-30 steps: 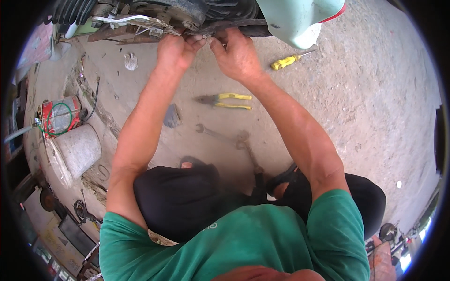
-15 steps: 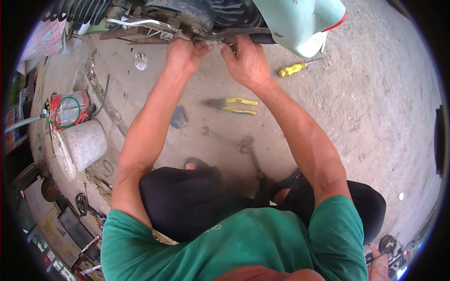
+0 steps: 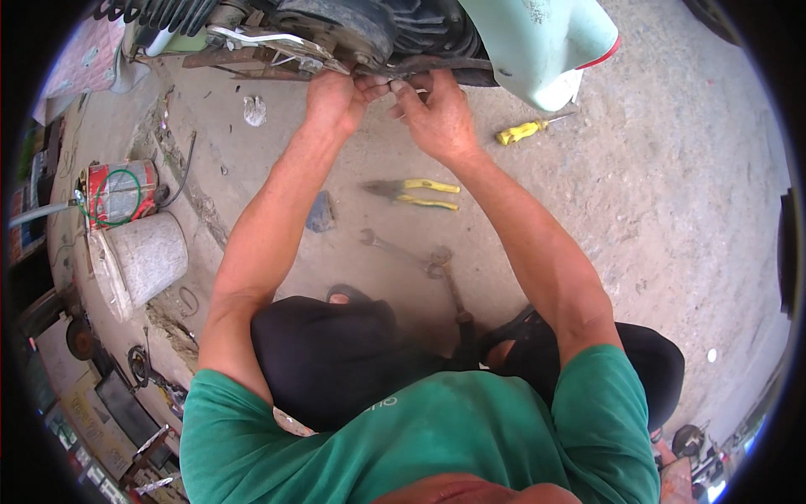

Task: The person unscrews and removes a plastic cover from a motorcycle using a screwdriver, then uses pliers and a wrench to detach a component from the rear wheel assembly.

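Note:
Both hands are up at the lower edge of a motor scooter's dark, greasy engine, at the top of the view. My left hand has its fingers closed under the metal edge, thumb and fingertips pinched together. Close to its right, my right hand pinches with thumb and forefinger, other fingers curled up behind a dark bar. The fingertips of the two hands nearly meet. Whatever small part lies between them is too tiny and covered to make out. A pale green body panel hangs to the right of my right hand.
On the dusty floor lie yellow-handled pliers, a yellow screwdriver, an open-ended wrench, a rusty wrench-like tool and a bluish flat piece. A whitish bucket and a red-grey can are at left.
The view has shifted slightly, so the scooter sits a little further right. Both hands stay at the same spot under the engine, with only small finger movements.

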Action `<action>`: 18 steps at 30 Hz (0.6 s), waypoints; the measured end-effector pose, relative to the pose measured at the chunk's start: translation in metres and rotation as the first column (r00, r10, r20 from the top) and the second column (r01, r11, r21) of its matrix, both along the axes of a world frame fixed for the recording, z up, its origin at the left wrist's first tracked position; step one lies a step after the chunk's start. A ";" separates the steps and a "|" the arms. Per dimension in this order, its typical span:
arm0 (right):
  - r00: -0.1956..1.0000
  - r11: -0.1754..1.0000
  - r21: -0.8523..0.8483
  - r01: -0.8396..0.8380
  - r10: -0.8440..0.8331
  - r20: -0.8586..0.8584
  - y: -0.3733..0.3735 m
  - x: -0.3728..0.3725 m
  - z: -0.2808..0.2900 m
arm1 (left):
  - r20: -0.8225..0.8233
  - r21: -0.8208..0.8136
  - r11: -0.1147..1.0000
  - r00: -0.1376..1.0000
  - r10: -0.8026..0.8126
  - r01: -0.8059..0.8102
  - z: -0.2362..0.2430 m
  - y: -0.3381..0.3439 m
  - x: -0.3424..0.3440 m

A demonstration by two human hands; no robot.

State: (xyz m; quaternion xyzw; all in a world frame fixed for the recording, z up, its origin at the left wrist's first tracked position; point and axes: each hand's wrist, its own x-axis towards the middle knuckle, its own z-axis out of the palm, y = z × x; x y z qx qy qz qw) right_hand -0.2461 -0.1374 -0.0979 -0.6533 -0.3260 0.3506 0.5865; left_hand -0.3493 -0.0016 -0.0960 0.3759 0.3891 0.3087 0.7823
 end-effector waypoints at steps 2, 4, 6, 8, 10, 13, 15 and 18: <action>0.996 0.999 0.033 0.023 -0.020 -0.082 0.003 -0.002 -0.003 | -0.013 -0.010 1.000 1.000 0.002 -0.002 -0.001 0.000 0.001; 0.985 0.997 0.061 0.042 -0.031 -0.167 0.005 -0.007 0.005 | -0.023 -0.009 1.000 1.000 0.012 -0.013 0.000 0.000 0.001; 0.899 0.985 0.035 0.167 -0.138 -0.417 0.005 -0.015 0.014 | -0.034 -0.011 1.000 0.999 0.016 -0.017 0.002 -0.001 0.002; 0.804 0.971 -0.010 0.237 -0.202 -0.560 0.008 -0.022 0.018 | -0.030 0.011 1.000 0.999 0.013 -0.013 0.005 -0.004 0.005; 0.681 0.954 -0.058 0.295 -0.252 -0.688 0.009 -0.024 0.019 | -0.021 -0.005 0.999 0.999 0.032 -0.033 0.002 -0.001 0.003; 0.577 0.978 -0.060 0.201 -0.167 -0.799 0.004 -0.020 0.020 | -0.007 -0.008 0.999 0.999 0.033 -0.033 0.000 -0.001 0.002; 0.556 0.984 -0.134 0.114 -0.175 -0.813 0.002 -0.018 0.024 | -0.003 0.009 1.000 1.000 0.017 -0.017 -0.003 0.000 0.001; 0.544 0.995 -0.038 0.087 -0.080 -0.836 0.001 -0.014 0.015 | -0.008 0.024 1.000 1.000 -0.018 0.018 -0.008 0.004 -0.002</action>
